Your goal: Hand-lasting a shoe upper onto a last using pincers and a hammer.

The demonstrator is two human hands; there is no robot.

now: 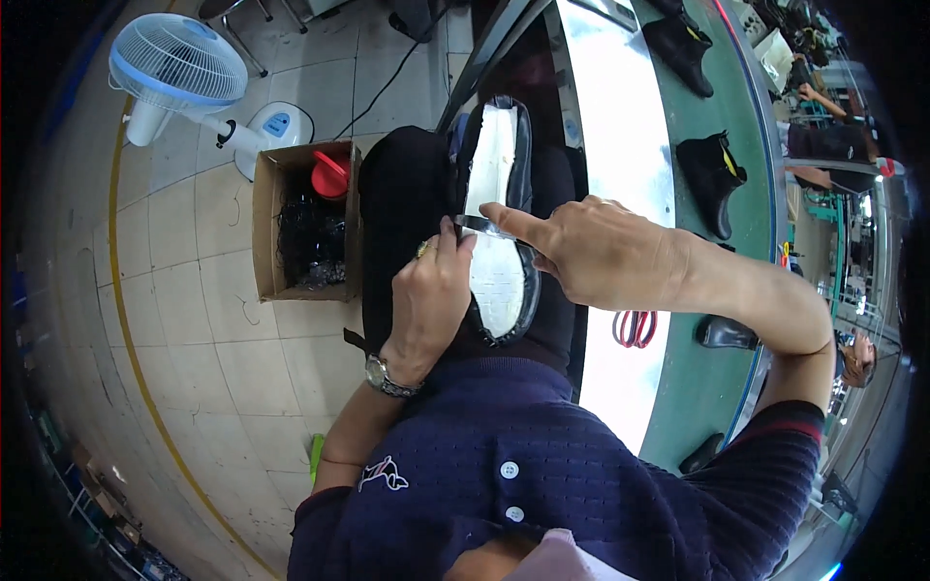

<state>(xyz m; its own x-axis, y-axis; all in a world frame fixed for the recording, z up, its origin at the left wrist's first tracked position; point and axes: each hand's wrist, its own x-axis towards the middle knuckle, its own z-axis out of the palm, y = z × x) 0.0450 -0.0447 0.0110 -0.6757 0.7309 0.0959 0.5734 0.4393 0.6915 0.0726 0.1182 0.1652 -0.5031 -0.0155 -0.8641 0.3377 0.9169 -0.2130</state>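
Across my lap lies a black shoe (497,281), sole side up, with a white bottom and black edges folded in around it. My left hand (431,290) is closed at the shoe's left edge, its fingertips pressed together there. In my right hand (605,254) is a thin, shiny metal blade (477,224), laid across the middle of the white bottom. The right index finger stretches along it, and its tip points toward my left fingertips. The blade's handle end is hidden in my right hand.
On my left stands an open cardboard box (260,232) with a red lid (330,175) and dark scraps; a fan (179,63) is beyond it. To my right are a white worktop (620,145), red-handled scissors (635,328) and a green conveyor (678,378) carrying black boots (714,179).
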